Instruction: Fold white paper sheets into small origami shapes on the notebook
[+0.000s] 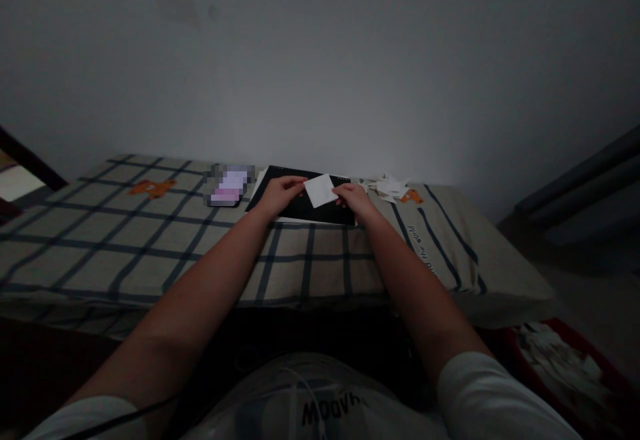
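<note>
Paper square: a small white paper square point(321, 191) is being held between both hands, just above a dark board, at the far side of the bed near the wall.
Orientation: it is sitting turned like a diamond, one corner pointing toward the wall and one toward the person; being roughly square, it is showing no clear long axis, and its face is lying nearly flat, tilted slightly up toward the camera.
Left hand: the left hand point(281, 193) is pinching the left corner, fingers closed together on the paper's edge.
Right hand: the right hand point(353, 197) is gripping the right corner the same way, fingers clamped on the paper.
Why held so: with opposite corners being pinched, the sheet is staying taut and level, which I judge suits lining up a crease over a firm surface.
Black board: a flat black board point(300, 208) is lying under the hands, probably serving as a hard backing on the soft bedding.
White sheet: a pale sheet's edge point(256, 190) is peeking out from under the board's left side.
Paper scraps: a loose heap of white paper pieces point(390, 187) is resting just right of the board, within easy reach of the right hand.
Blurred item: a pinkish, blurred-out object point(229, 185) is lying left of the board; what it is cannot be told.
Bed: the checked bed cover point(125, 240) is carrying everything.
</note>
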`<action>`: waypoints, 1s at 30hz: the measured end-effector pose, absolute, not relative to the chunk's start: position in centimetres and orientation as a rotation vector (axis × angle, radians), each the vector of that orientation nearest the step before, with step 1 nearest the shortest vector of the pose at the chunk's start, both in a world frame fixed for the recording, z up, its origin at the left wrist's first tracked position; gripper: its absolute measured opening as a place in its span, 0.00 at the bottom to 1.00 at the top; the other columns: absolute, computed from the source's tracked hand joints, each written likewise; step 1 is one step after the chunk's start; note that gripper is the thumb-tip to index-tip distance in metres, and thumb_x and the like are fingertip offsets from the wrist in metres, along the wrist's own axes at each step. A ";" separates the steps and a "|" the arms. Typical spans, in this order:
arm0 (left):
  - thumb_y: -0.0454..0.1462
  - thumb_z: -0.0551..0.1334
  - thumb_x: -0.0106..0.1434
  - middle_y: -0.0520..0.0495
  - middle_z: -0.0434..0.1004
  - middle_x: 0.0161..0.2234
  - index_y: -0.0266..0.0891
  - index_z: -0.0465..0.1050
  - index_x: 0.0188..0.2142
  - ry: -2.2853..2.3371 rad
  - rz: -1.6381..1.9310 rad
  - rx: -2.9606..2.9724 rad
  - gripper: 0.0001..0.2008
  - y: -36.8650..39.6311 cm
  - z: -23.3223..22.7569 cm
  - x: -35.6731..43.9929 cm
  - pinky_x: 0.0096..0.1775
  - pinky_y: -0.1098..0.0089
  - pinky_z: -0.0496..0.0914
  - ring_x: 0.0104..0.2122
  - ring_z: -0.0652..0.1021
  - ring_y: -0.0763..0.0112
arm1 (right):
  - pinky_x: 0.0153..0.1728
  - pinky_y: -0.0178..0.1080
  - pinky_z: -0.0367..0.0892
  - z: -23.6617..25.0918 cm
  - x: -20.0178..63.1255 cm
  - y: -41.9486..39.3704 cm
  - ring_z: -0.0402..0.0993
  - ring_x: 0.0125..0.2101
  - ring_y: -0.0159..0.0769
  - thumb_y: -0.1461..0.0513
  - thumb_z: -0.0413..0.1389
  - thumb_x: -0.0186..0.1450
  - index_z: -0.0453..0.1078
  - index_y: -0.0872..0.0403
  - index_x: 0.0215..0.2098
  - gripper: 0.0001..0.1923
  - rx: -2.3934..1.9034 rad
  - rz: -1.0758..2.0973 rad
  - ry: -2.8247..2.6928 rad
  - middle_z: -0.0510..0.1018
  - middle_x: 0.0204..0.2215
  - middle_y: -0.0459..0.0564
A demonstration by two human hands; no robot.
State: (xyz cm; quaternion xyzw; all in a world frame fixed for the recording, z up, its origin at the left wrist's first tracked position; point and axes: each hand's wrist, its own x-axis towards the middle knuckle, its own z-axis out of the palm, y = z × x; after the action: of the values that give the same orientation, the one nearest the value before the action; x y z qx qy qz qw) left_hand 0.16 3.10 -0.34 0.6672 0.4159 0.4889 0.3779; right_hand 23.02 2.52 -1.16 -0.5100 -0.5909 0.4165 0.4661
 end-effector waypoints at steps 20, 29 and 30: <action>0.50 0.64 0.57 0.46 0.80 0.30 0.38 0.80 0.35 1.161 1.229 1.837 0.18 3.6 -0.9 0.0 0.32 0.70 0.67 0.29 0.76 0.68 | 0.19 0.32 0.56 -0.6 22.7 2.1 0.63 0.17 0.27 0.49 0.57 0.61 0.67 0.54 0.22 0.19 -1.267 1.091 -1.366 0.71 0.17 0.45; 0.46 0.63 0.58 0.47 0.79 0.30 0.38 0.78 0.33 1.133 1.256 1.839 0.14 3.5 -0.8 0.1 0.31 0.71 0.66 0.27 0.74 0.71 | 0.20 0.31 0.57 -1.0 22.6 2.6 0.67 0.20 0.28 0.36 0.47 0.61 0.71 0.53 0.31 0.31 -1.201 1.082 -1.441 0.73 0.22 0.47; 0.46 0.63 0.58 0.47 0.79 0.30 0.38 0.78 0.33 1.135 1.255 1.838 0.14 3.5 -0.8 0.1 0.30 0.71 0.66 0.27 0.74 0.71 | 0.20 0.31 0.57 -1.0 22.6 2.6 0.66 0.20 0.28 0.36 0.49 0.60 0.70 0.53 0.30 0.30 -1.206 1.068 -1.455 0.73 0.22 0.46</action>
State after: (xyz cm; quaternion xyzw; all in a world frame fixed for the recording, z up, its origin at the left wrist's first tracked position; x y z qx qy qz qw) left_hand 0.14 3.52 -0.84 0.6981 0.4311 0.4764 0.3159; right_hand 22.59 2.59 -0.97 -0.4912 -0.5930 0.4350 0.4667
